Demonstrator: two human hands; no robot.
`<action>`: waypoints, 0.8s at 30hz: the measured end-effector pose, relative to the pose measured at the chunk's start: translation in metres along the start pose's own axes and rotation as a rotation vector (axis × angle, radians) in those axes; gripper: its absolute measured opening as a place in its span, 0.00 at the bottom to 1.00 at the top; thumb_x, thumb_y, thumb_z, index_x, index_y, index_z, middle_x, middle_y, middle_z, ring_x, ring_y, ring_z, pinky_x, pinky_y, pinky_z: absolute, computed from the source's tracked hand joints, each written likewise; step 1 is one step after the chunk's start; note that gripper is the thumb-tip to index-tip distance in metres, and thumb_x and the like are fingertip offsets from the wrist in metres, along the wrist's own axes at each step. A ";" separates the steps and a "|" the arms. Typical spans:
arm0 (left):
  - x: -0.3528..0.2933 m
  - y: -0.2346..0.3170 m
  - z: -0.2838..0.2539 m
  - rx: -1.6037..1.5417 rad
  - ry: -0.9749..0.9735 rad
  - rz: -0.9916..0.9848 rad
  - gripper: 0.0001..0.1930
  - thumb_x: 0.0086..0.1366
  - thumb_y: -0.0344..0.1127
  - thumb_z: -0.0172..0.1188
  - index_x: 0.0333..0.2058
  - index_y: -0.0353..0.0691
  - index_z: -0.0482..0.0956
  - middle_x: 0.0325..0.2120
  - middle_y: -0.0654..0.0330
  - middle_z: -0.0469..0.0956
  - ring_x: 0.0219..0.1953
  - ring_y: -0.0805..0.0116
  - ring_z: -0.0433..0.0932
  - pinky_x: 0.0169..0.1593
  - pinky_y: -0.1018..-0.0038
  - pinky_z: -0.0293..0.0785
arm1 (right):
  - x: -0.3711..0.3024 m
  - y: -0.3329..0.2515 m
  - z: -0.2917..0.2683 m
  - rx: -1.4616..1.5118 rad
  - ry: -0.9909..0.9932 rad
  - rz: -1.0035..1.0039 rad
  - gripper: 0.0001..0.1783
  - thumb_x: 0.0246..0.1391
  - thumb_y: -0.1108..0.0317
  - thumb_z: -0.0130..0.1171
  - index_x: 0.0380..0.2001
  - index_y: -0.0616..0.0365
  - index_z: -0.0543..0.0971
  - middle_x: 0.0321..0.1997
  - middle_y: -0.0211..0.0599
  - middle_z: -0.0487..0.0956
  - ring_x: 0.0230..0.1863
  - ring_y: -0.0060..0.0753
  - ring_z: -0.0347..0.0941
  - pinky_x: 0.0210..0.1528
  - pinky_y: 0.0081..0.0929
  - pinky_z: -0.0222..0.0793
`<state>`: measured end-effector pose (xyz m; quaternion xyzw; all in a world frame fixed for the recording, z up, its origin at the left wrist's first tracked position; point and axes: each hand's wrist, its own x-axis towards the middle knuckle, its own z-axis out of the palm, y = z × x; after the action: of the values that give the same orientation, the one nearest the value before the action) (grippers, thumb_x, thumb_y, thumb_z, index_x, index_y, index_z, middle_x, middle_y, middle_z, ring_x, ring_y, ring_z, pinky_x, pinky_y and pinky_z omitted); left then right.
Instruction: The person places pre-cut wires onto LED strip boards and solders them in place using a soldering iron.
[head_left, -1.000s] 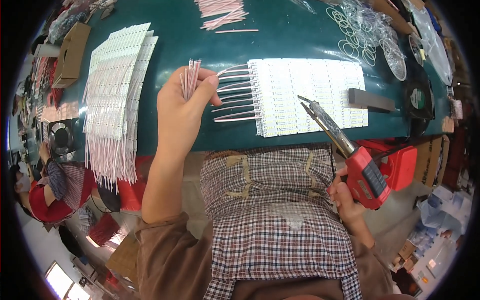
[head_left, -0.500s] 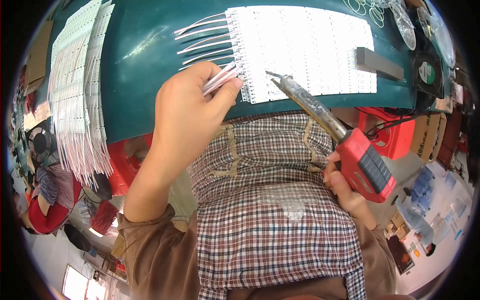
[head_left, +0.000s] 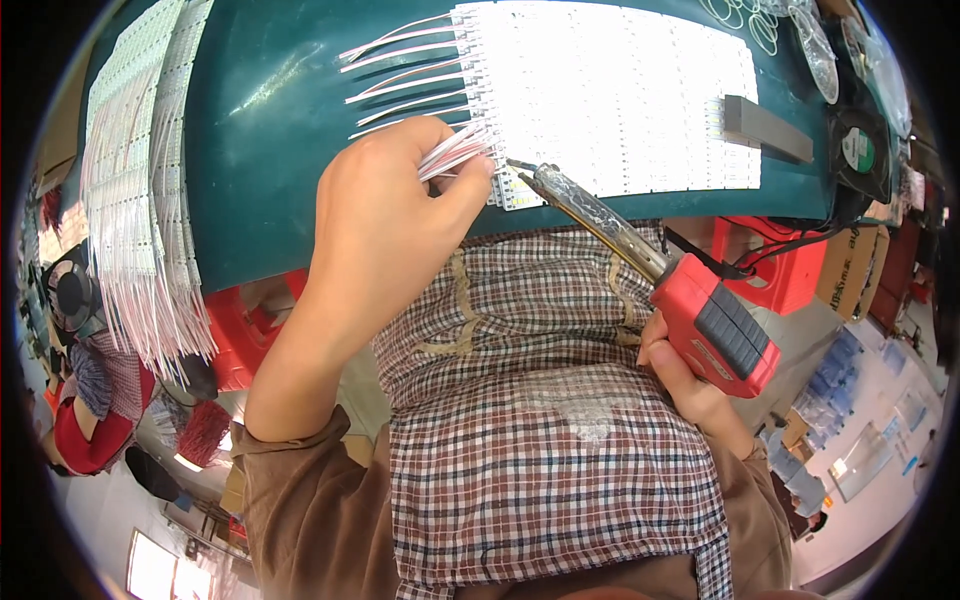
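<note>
Left hand (head_left: 385,215): grip closed on a wire bundle (head_left: 455,152) (pink and white). Right hand (head_left: 690,385): grip wrapped around a red soldering gun (head_left: 700,320), tip at the white strip panel (head_left: 610,95) on the green table (head_left: 270,130).

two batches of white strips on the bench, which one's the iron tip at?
The flat sheet of strips at the near table edge; the soldering iron tip touches its lower-left corner. The other stack lies far left.
</note>
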<state>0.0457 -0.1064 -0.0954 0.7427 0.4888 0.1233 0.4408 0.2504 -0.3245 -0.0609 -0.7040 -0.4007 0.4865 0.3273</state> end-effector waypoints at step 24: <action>0.000 -0.001 0.000 -0.031 -0.007 -0.012 0.10 0.57 0.36 0.63 0.25 0.34 0.80 0.17 0.52 0.77 0.19 0.58 0.76 0.28 0.66 0.71 | -0.003 0.007 -0.001 -0.174 0.005 -0.224 0.10 0.45 0.75 0.66 0.34 0.62 0.81 0.29 0.38 0.80 0.25 0.40 0.78 0.27 0.31 0.73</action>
<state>0.0447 -0.1065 -0.0964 0.7333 0.4896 0.1257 0.4547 0.2523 -0.3306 -0.0658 -0.6819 -0.5165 0.4086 0.3183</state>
